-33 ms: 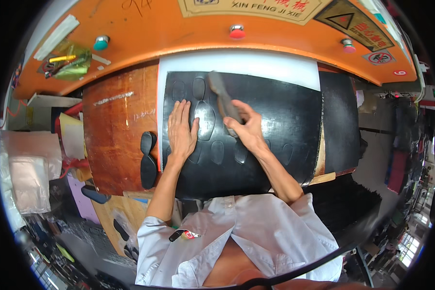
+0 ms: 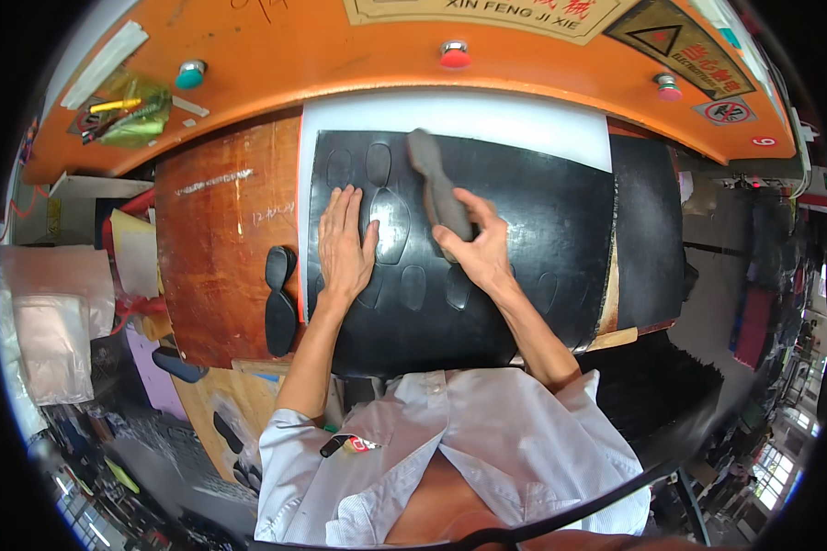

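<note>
My left hand [image 2: 345, 253] lies flat on a black sheet [image 2: 560, 225], fingers stretched out and pointing away from me. Sole-shaped outlines [image 2: 392, 230] mark the sheet beside its fingers, and more run along the nearer part. In my right hand [image 2: 483, 248] is a dark, sole-shaped cutting die [image 2: 439, 188], gripped at its near end by thumb and fingers. The die is slightly blurred and slants, its far end to the left. Whether it touches the sheet I cannot tell.
An orange machine beam [image 2: 340, 69] with push buttons crosses the far side. A white board [image 2: 469, 115] lies under the sheet. Black sole pieces [image 2: 280, 321] rest on the brown board [image 2: 216, 239] at left. Another dark sheet [image 2: 648, 239] lies at right.
The cutting die has shifted a little to the right with my right hand and now slants less. My left hand stays in place on the sheet.
</note>
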A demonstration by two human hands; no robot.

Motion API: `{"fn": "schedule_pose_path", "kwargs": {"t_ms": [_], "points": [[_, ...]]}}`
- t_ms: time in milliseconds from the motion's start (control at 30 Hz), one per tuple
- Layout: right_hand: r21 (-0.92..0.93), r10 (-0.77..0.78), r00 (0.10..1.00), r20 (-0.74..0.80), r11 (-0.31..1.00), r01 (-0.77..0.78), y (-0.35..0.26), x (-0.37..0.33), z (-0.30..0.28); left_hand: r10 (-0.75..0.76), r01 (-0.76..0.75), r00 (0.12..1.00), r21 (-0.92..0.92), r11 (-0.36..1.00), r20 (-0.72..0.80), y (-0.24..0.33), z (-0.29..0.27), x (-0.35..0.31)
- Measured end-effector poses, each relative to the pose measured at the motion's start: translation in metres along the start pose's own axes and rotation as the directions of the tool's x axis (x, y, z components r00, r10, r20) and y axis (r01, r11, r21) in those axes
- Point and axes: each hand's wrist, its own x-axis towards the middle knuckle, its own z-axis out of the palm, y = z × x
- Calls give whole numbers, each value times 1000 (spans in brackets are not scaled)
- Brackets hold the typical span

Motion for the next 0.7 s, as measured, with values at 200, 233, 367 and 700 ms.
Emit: {"fn": "schedule_pose_path", "kwargs": {"t_ms": [200,233,367,700], "points": [[-534,-418,907,-39,776,335,11,-12,14,-3,4,1000,-27,1000,17,-1,-4,6],[-560,-413,910,-44,764,320,14,-9,24,-3,4,1000,-50,999,14,-2,-5,9],[-635,-444,893,-66,710,306,22,0,47,-72,62,997,-244,968,-32,-8,-8,14],[-192,-294,930,-221,948,255,22,45,-36,-397,317,796,-244,917,-457,-29,-29,-118]]}}
